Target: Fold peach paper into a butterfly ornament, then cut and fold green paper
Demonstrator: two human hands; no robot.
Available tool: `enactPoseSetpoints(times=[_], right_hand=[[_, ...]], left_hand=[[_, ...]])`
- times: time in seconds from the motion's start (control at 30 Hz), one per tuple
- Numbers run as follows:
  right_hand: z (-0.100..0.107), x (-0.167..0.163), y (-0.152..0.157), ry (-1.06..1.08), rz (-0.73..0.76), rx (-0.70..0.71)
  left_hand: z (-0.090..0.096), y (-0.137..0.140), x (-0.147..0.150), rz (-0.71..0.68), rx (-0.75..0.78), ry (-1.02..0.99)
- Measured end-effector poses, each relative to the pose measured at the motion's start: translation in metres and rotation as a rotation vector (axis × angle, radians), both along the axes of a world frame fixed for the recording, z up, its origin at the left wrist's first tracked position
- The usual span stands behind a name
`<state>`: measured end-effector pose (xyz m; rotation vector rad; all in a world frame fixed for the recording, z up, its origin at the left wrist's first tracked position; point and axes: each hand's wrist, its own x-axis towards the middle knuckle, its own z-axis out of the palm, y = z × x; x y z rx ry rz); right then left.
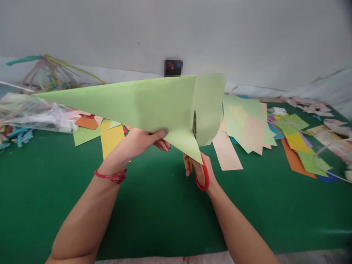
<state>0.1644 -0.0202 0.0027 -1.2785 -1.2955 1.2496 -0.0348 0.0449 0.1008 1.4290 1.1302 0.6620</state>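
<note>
A large light green sheet of paper [162,99], folded to a long point at the left, is held up above the table. My left hand [148,141] pinches its lower edge, thumb in front and fingers behind. In my right hand [202,168] is a pair of scissors [205,176] with red and yellow handles, gripped from below. One dark blade shows upright in a slit in the paper, and a strip at the right end hangs partly apart from the rest. The other blade is hidden behind the paper.
The green table [154,220] meets a pale wall. Behind my left arm lie a yellow sheet [111,135] and a clear plastic bag [41,113]. Coloured paper [247,124] is piled at the right, with a white charger [278,111] and cable. Pipe cleaners [46,71] stand back left.
</note>
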Motion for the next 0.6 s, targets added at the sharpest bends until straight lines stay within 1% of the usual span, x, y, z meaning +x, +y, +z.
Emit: enactPoseSetpoints(times=[0.6], right_hand=[[-0.0003, 0.0005, -0.0026, -0.012, -0.077, -0.069]], left_hand=[[0.0033, -0.0025, 0.0009, 0.047, 0.02, 0.048]])
